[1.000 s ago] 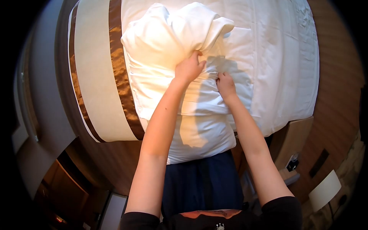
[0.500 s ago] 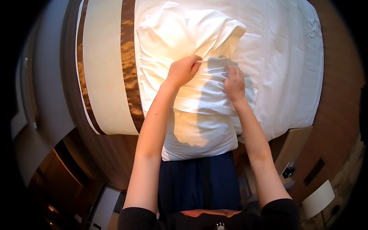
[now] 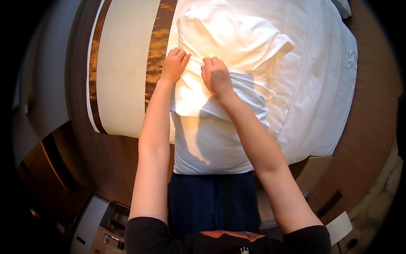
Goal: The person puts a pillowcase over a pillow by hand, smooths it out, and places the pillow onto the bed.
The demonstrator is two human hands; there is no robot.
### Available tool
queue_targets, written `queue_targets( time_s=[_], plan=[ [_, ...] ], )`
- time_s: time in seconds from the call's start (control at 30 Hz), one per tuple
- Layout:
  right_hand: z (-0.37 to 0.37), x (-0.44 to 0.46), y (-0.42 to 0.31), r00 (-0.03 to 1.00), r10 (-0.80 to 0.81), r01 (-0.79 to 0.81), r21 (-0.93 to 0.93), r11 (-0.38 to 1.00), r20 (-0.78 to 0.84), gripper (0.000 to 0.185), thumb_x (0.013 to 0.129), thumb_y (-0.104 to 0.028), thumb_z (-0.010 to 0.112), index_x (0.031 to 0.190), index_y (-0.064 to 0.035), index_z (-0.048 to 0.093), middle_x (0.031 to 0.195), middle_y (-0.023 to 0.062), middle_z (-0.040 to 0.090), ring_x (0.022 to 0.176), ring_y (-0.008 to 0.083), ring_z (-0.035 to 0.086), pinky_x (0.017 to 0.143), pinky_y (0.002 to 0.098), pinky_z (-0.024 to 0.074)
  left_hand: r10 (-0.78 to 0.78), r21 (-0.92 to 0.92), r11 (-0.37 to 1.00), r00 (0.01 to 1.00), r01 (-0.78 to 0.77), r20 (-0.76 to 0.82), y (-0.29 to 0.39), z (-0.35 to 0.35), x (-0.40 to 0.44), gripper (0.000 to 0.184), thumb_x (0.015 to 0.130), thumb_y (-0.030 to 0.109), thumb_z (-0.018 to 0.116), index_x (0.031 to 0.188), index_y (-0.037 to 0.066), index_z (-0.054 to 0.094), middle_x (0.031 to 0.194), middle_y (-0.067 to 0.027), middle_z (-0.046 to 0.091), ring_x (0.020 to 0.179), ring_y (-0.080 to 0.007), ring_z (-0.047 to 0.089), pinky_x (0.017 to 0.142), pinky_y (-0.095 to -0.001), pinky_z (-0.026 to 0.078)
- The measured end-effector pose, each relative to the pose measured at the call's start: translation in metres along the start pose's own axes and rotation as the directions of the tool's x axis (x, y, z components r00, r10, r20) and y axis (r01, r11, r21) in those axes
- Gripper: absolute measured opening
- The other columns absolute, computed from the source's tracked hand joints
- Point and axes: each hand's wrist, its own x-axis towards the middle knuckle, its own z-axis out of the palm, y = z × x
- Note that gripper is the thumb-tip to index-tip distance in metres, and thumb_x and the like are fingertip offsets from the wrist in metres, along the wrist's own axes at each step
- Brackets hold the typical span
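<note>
A white pillow (image 3: 213, 146) lies at the bed's near edge, its lower end against my dark blue trousers. A loose white pillowcase (image 3: 232, 38) covers its far part, creased and bunched, with its hem crossing the pillow. My left hand (image 3: 174, 64) is closed on the pillowcase near its left side, beside the brown stripe. Closer to the middle, my right hand (image 3: 217, 77) pinches the same fabric with curled fingers. The fingertips of both hands are partly hidden in the bright cloth.
The bed (image 3: 315, 93) has white bedding, with a cream runner (image 3: 124, 67) edged in brown satin across its left part. Wooden furniture (image 3: 313, 169) stands by the near right corner. Another white item (image 3: 343, 7) shows at the far right edge.
Both hands have moved left over the pillowcase, the right one farthest, from the right side toward the middle. The pillowcase's folds have shifted, and the view has turned slightly.
</note>
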Motion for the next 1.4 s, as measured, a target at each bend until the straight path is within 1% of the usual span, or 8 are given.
queue_targets(
  time_s=[0.3, 0.47, 0.63, 0.73, 0.87, 1.03, 1.23, 1.4],
  plan=[
    [-0.028, -0.011, -0.020, 0.828, 0.184, -0.269, 0.087, 0.959, 0.530, 0.021, 0.083, -0.023, 0.052, 0.094, -0.0132, 0.068, 0.082, 0.0084, 0.067, 0.084, 0.0277, 0.063, 0.075, 0.0383, 0.0494, -0.090, -0.136, 0.986, 0.995, 0.093, 0.031, -0.024, 0.000, -0.035, 0.019, 0.080, 0.001, 0.051, 0.098, 0.004, 0.057, 0.099, -0.0140, 0.060, 0.103, -0.0329, 0.053, 0.085, -0.0419, 0.045],
    [-0.036, -0.012, -0.015, 0.769, 0.281, -0.441, 0.159, 0.883, 0.574, 0.025, 0.087, -0.029, 0.052, 0.088, -0.0095, 0.068, 0.078, 0.0101, 0.067, 0.074, 0.0280, 0.062, 0.069, 0.0350, 0.0477, 0.116, 0.000, 0.993, 0.993, -0.116, -0.015, -0.029, -0.004, -0.027, 0.020, 0.079, 0.000, 0.050, 0.097, 0.004, 0.059, 0.104, -0.0151, 0.061, 0.102, -0.0343, 0.055, 0.085, -0.0401, 0.047],
    [-0.031, -0.003, 0.004, 0.817, 0.371, -0.532, 0.328, 0.781, 0.441, 0.022, 0.090, -0.025, 0.054, 0.088, -0.0036, 0.061, 0.067, 0.0114, 0.061, 0.061, 0.0275, 0.058, 0.062, 0.0334, 0.0459, -0.111, -0.173, 0.973, 0.964, 0.155, 0.240, -0.037, -0.009, -0.029, 0.019, 0.081, 0.002, 0.049, 0.097, 0.003, 0.060, 0.096, -0.0179, 0.063, 0.090, -0.0365, 0.059, 0.077, -0.0391, 0.049],
    [-0.030, 0.000, 0.012, 0.871, 0.328, -0.457, 0.359, 0.814, 0.365, 0.019, 0.085, -0.013, 0.060, 0.103, -0.0065, 0.058, 0.076, 0.0109, 0.062, 0.066, 0.0270, 0.058, 0.063, 0.0335, 0.0459, -0.156, -0.235, 0.941, 0.927, 0.245, 0.340, -0.040, -0.012, -0.038, 0.017, 0.082, 0.003, 0.050, 0.096, 0.002, 0.060, 0.091, -0.0196, 0.063, 0.088, -0.0377, 0.060, 0.074, -0.0382, 0.048],
    [-0.032, -0.001, 0.015, 0.973, -0.201, 0.218, -0.153, 0.964, 0.117, 0.038, 0.072, -0.011, 0.071, 0.107, -0.0104, 0.055, 0.096, 0.0065, 0.058, 0.086, 0.0239, 0.057, 0.069, 0.0334, 0.0474, -0.167, -0.252, 0.913, 0.859, 0.320, 0.484, -0.039, -0.015, -0.053, 0.016, 0.082, 0.004, 0.052, 0.094, 0.002, 0.061, 0.088, -0.0203, 0.063, 0.086, -0.0376, 0.060, 0.072, -0.0377, 0.048],
    [-0.023, -0.002, 0.026, 0.866, -0.467, 0.491, -0.122, 0.863, 0.180, 0.020, 0.071, -0.009, 0.066, 0.089, -0.0049, 0.060, 0.089, 0.0050, 0.056, 0.083, 0.0219, 0.056, 0.069, 0.0319, 0.0481, -0.123, -0.050, 0.952, 0.524, 0.303, 0.843, -0.041, -0.031, -0.049, 0.019, 0.073, 0.000, 0.052, 0.087, 0.005, 0.064, 0.085, -0.0175, 0.065, 0.079, -0.0361, 0.060, 0.068, -0.0381, 0.047],
    [-0.017, -0.002, 0.032, 0.831, -0.537, 0.555, -0.141, 0.820, 0.145, 0.005, 0.069, -0.004, 0.060, 0.075, -0.0035, 0.060, 0.083, 0.0052, 0.054, 0.076, 0.0193, 0.055, 0.066, 0.0298, 0.0487, -0.178, 0.041, 0.978, 0.710, 0.206, 0.681, -0.025, -0.026, -0.052, 0.016, 0.075, -0.001, 0.049, 0.085, 0.000, 0.062, 0.080, -0.0202, 0.063, 0.081, -0.0372, 0.059, 0.071, -0.0388, 0.048],
    [-0.022, 0.001, 0.023, 0.869, -0.494, 0.492, -0.161, 0.856, 0.031, 0.006, 0.068, -0.002, 0.059, 0.072, -0.0044, 0.056, 0.079, 0.0053, 0.054, 0.076, 0.0185, 0.056, 0.065, 0.0302, 0.0485, -0.134, -0.032, 0.990, 0.981, 0.139, 0.139, 0.001, -0.041, -0.060, 0.019, 0.076, 0.007, 0.061, 0.095, 0.005, 0.061, 0.091, -0.0135, 0.063, 0.087, -0.0310, 0.059, 0.073, -0.0395, 0.047]
  ],
)
